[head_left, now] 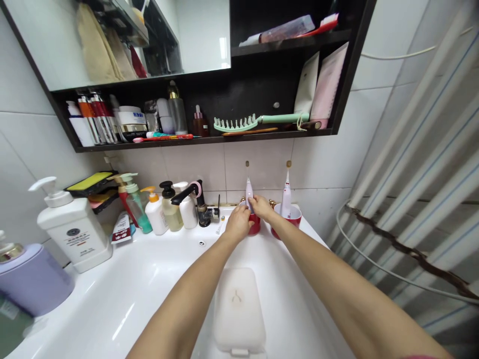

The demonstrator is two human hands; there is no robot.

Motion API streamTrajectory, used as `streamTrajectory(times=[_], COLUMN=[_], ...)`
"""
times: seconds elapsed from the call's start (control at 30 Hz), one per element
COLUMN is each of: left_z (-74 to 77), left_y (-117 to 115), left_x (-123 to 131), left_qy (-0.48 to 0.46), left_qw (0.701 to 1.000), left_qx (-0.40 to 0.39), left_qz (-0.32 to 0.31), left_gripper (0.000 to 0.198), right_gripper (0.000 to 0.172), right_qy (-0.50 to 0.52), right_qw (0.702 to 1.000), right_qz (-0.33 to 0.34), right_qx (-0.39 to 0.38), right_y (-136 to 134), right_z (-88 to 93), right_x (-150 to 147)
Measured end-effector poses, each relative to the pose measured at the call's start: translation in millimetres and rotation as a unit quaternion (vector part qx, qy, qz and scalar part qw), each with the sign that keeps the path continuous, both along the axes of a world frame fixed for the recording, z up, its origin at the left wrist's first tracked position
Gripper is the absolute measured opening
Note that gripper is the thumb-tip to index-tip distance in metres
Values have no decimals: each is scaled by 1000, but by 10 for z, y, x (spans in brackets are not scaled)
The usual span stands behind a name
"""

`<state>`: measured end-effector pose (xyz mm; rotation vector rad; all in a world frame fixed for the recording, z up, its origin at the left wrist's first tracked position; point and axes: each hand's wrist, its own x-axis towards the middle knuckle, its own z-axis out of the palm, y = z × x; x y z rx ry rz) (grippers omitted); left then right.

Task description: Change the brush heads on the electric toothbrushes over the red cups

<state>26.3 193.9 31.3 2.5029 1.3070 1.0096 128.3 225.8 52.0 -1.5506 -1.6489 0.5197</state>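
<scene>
Right hand (261,208) pinching toothbrush (249,192) above red cup (255,224); left hand (237,224) curled beside cup, grip unclear. Second toothbrush (286,199) right of cup; soap box (239,309) nearer, in sink (112,309).

From my feed, the white washbasin (123,284) carries a large white pump bottle (73,232), a lilac canister (33,279), a row of smaller bottles (168,212) and two red cups (286,222), with a white plastic box (238,309) lying in the bowl. Above it, the dark wooden shelf (202,141) holds a mint-green comb (258,122), a red toothbrush (162,137) and skincare jars (130,122).
</scene>
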Motion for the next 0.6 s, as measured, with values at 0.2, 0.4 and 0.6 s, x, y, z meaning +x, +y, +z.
streamTrajectory(times=[0.2, 0.4, 0.6], left_z=[110, 513, 956], left_y=[-100, -426, -1213], left_x=[-95, -188, -163], left_qy=[-113, -295, -527], left_qw=[993, 952, 794], left_qx=[-5, -53, -166], left_qz=[29, 55, -255], left_gripper=[32, 52, 75], right_gripper=[30, 51, 66], right_qy=[26, 98, 326], right_qw=[992, 979, 902], right_qz=[-76, -59, 171], right_qx=[98, 170, 224], right_y=[-194, -794, -1546], right_z=[105, 283, 637], right_x=[5, -93, -286])
